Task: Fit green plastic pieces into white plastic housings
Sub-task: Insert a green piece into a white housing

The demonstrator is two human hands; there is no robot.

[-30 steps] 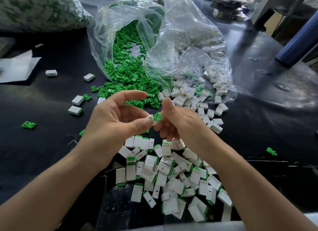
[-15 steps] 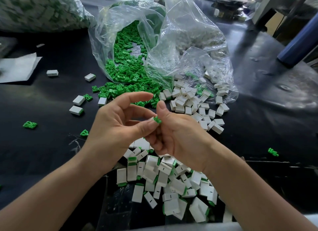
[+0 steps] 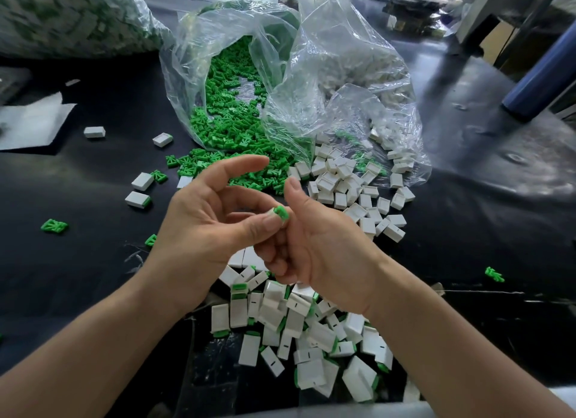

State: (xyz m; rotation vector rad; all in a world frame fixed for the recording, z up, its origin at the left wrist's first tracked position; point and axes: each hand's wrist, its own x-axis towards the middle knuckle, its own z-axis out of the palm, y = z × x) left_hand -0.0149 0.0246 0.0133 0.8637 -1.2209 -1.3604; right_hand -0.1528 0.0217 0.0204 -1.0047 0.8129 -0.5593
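Pinching a white housing (image 3: 277, 220) between thumb and middle finger, my left grip (image 3: 212, 230) holds it at the centre of the frame, above the tabletop (image 3: 78, 277). The forefinger of that hand arches up, free of it. A green piece (image 3: 281, 211) sticks out of the housing's upper end. My right grip (image 3: 324, 249) meets it from the other side: the fingers curl in and bear against the housing, and the thumb stands straight up, just beside the green piece.

Below my hands, toward the lower middle of the frame, lies a heap of filled housings (image 3: 296, 324), each with green showing at one end. Above my hands a clear bag (image 3: 193, 75) lies open and spills loose green pieces (image 3: 237, 131) onto the tabletop. Beside it on the right a second clear bag (image 3: 358, 75) spills empty housings (image 3: 343, 184). A few housings and green pieces lie scattered at the left, among them a stray green piece (image 3: 54, 226) at mid-left. Another green one (image 3: 494, 274) lies alone at the right. A white sheet (image 3: 31, 124) sits at the upper left.
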